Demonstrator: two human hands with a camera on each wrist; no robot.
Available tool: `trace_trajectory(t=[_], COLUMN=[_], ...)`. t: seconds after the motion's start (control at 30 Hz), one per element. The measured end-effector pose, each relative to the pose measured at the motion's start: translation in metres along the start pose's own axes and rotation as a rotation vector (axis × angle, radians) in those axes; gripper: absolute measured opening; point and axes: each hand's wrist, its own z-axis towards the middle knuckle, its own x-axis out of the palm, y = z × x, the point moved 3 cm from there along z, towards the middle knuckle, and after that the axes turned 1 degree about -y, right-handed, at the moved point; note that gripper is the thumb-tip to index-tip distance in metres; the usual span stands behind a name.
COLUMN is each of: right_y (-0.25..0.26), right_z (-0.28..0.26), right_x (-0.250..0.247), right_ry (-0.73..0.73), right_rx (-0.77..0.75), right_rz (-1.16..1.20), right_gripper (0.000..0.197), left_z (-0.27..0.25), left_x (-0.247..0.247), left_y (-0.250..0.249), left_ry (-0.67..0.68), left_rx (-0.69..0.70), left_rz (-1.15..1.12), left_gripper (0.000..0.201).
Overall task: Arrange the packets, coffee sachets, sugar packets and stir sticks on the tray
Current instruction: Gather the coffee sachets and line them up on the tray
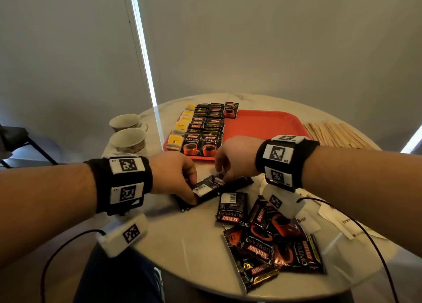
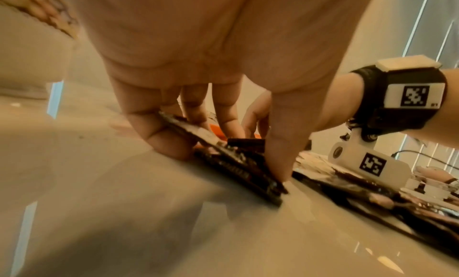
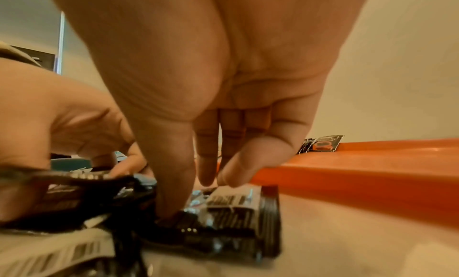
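Both hands, left hand (image 1: 173, 175) and right hand (image 1: 235, 157), pinch and square a sachet stack (image 1: 205, 188) beside the tray (image 1: 262, 124); next, probably lift it across.

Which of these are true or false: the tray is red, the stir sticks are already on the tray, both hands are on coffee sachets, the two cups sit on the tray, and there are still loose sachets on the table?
1. The tray is red. True.
2. The stir sticks are on the tray. False: they lie on the table, to the right of the tray.
3. Both hands are on coffee sachets. True: the left hand and the right hand hold a small bunch of sachets just in front of the tray.
4. The two cups sit on the tray. False: they stand on the table, left of the tray.
5. Loose sachets still lie on the table. True.
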Motion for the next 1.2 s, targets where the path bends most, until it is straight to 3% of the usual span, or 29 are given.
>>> trace_trajectory(t=[0.2, 0.37, 0.53, 0.7, 0.93, 1.13, 1.2], right_y=[-0.001, 0.008, 0.019, 0.024, 0.035, 0.035, 0.034], right_z=[-0.010, -0.043, -0.073, -0.097, -0.073, -0.035, -0.030], right_x=[-0.018, -0.023, 0.000, 0.012, 0.013, 0.006, -0.003], right_ry=[0.037, 0.186, 0.359, 0.377, 0.198, 0.075, 0.040], right_rx=[-0.021, -0.083, -0.136, -0.163, -0.134, -0.050, -0.029], right_rz=[0.107, 0.094, 0.004, -0.137, -0.056, -0.023, 0.011], right_gripper=[0.031, 0.056, 0.086, 0.108, 0.078, 0.062, 0.064], left_z=[-0.006, -0.001, -0.006, -0.006, -0.001, 0.000, -0.002], left_x=[-0.011, -0.009, -0.001, 0.006, 0.011, 0.003, 0.001], left_y=[0.002, -0.002, -0.003, -0.003, -0.005, 0.004, 0.007], left_ry=[0.149, 0.056, 0.019, -0.075, -0.041, -0.048, -0.005], left_rx=[-0.062, -0.042, -0.018, -0.036, -0.060, -0.150, -0.183], left_rz=[-0.173, -0.098, 0.111, 0.153, 0.161, -0.188, -0.332], left_gripper=[0.036, 0.040, 0.077, 0.081, 0.068, 0.044, 0.049])
